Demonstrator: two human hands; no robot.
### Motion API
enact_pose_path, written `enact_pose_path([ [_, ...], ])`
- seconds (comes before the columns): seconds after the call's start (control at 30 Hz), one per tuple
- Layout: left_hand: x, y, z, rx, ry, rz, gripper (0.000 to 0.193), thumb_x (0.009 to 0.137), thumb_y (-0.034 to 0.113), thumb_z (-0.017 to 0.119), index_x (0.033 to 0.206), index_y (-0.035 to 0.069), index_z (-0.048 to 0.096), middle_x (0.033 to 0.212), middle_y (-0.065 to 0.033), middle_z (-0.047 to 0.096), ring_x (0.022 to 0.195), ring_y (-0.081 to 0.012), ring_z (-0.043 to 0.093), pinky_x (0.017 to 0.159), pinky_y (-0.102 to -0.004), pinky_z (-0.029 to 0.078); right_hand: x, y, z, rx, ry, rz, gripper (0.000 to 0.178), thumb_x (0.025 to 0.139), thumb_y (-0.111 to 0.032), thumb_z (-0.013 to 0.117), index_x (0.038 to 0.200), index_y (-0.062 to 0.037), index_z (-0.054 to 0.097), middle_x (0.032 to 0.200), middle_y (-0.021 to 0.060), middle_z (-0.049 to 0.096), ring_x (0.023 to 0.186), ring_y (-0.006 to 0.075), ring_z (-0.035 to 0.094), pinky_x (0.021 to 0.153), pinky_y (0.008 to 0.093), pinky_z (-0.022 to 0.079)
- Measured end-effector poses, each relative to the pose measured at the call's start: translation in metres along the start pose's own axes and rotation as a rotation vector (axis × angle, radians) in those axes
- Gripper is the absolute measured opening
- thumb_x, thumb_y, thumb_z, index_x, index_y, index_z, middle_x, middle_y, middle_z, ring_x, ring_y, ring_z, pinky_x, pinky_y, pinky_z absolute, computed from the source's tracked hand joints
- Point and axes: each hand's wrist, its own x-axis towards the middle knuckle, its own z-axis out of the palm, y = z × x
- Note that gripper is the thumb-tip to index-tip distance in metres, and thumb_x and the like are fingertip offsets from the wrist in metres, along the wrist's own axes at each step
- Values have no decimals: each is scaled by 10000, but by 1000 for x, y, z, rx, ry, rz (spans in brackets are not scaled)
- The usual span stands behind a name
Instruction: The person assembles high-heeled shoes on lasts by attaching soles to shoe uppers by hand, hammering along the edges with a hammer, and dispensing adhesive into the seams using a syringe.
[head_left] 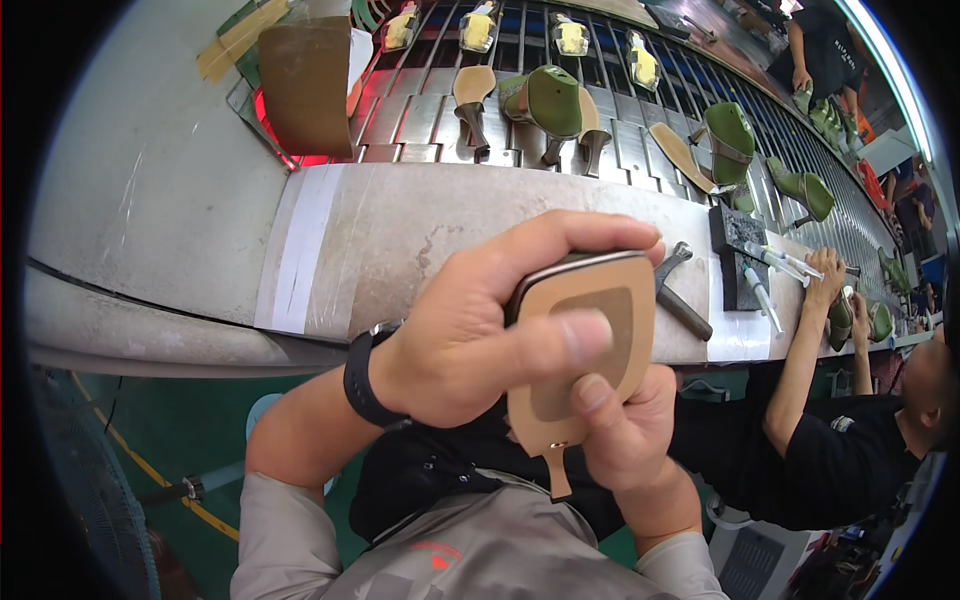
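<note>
Both my hands are closed on a tan shoe sole (540, 415) with a dark edge, held above my lap at the table's front. My left hand (465, 330), with a black watch on its wrist, curls its fingers over the sole's far edge, thumb lying across the brownish middle panel. My right hand (635, 425) grips the near right side with its thumb on the face; its other fingers are hidden behind. A narrow tan piece sticks out from the near end. Past the sole, a hammer (688, 312) lies on the table.
Green heeled shoes (555, 102) and tan soles with brown heels (473, 88) lie on the roller conveyor (420, 125) beyond the table. A black block (737, 258) stands beside several syringes (762, 298). At right, a co-worker's hands (826, 285) work with green shoes.
</note>
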Motion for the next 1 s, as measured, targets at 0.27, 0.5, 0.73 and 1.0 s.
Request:
enact_pose_path([
  [0.27, 20, -10, -2, 141, -88, 84, 852, 840, 193, 800, 1562, -25, 405, 1504, -227, 574, 1436, -292, 531, 1199, -431, 427, 12, -8, -17, 79, -25, 12, 305, 1112, -205, 582, 1143, 63, 727, 979, 116, 778, 868, 144, 733, 741, 285, 592],
  [0.5, 35, -25, -5, 46, -95, 258, 608, 1144, 470, 452, 1481, -29, 539, 1204, -69, 695, 1086, -122, 647, 1008, -271, 496, 17, -20, -16, 20, 11, 38, 415, 1103, -292, 596, 1177, 106, 685, 958, 154, 773, 796, 177, 750, 687, 286, 605],
  [0.73, 74, -31, -27, 24, -190, 228, 592, 1147, 377, 459, 1598, -3, 399, 1433, -126, 622, 1312, -173, 610, 1122, -339, 498, 50, -34, -35, -6, 113, 71, 453, 1105, -323, 537, 1202, 110, 629, 875, 182, 749, 642, 226, 755, 520, 299, 632],
  [1.0, 74, -41, -27, 15, -220, 256, 598, 1120, 240, 522, 1641, 20, 328, 1519, -127, 547, 1383, -186, 549, 1159, -352, 455, 55, -35, -45, 37, 107, 53, 417, 1104, -295, 550, 1180, 99, 664, 906, 168, 757, 659, 215, 752, 554, 294, 627],
])
